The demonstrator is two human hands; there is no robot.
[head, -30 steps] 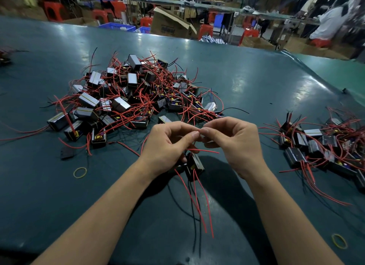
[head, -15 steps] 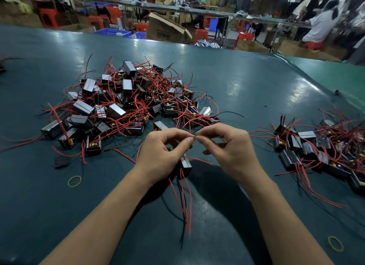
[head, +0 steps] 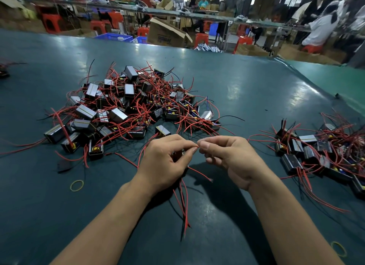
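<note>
While pinching one red wire end between thumb and forefinger of both left hand and right hand, other fingers loosely curled, seemingly twisting that tip above the near middle of the table. Next probably calls for a firm pinch and a small roll, then setting the piece with the pile by the right edge. Looks like a small black module, mostly hidden behind the left hand, trailing thin red leads toward the near edge.
</note>
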